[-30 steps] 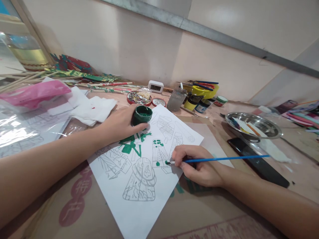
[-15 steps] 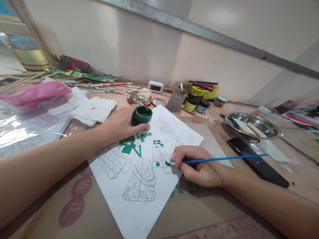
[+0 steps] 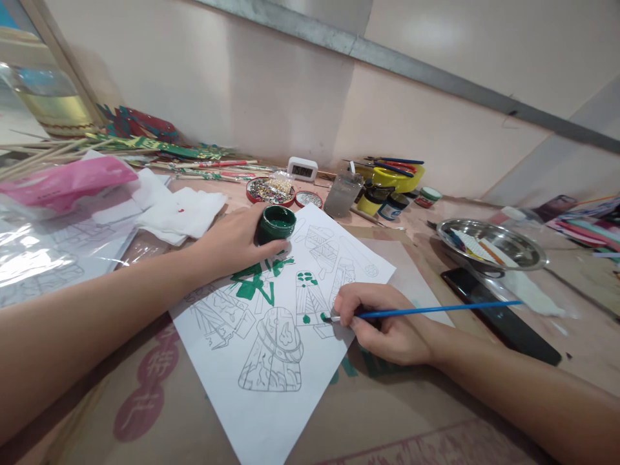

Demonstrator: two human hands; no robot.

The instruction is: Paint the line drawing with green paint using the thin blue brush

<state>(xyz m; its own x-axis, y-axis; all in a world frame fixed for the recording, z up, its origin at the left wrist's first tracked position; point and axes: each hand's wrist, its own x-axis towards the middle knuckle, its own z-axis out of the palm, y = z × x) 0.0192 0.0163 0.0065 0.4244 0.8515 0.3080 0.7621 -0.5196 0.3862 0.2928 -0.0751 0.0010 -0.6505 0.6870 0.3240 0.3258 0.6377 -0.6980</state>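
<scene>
My left hand (image 3: 237, 240) is closed around a small jar of green paint (image 3: 278, 225), its open mouth facing up over the top left part of a sheet of paper (image 3: 232, 400). Between the fingers of my right hand (image 3: 382, 323) is a thin blue paintbrush (image 3: 436, 310). The dark brush tip touches the paper beside a green spot on one of the outlined figures. Several line drawings cover the sheet, and patches of green paint (image 3: 254, 284) fill parts of two of them.
Printed cardboard (image 3: 184, 413) lies beneath the paper. A black phone (image 3: 504, 316) and a steel bowl (image 3: 527, 248) are on the right. Behind stand a cloudy water cup (image 3: 343, 194), paint jars (image 3: 393, 206) and a white clock (image 3: 303, 169). Tissues (image 3: 181, 213) and a pink packet (image 3: 72, 184) lie left.
</scene>
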